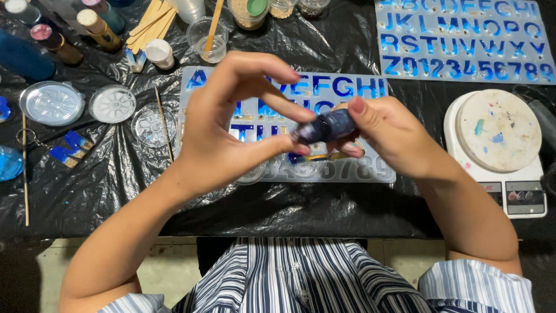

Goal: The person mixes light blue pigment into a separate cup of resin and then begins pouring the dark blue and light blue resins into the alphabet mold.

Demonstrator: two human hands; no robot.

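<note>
While both my hands meet over the mould (370, 87), the small dark blue bottle (327, 126) lies on its side between them, held up in the air just above the tray's lower rows. My right hand (394, 136) is wrapped round the bottle's body, thumb on top and fingers beneath. My left hand (229, 124) pinches narrowly at the bottle's near end, where the cap seems to be, thumb below and forefinger above; I cannot tell whether the cap is on or loose.

To do this well I judge I should keep the right hand firm and still, let the left fingertips do the turning, and keep the bottle level so nothing drips onto the filled blue letters under it.

Around me: a second letter mould (463, 40) at the far right, a white scale (498, 145) near my right wrist, clear round moulds (113, 104) to the left, a plastic cup (208, 40) with a wooden stick standing in it, and more bottles (98, 26) at the far left. A thin stick (164, 122) lies just beside my left hand. All of it rests on crinkled black sheeting (104, 191).
</note>
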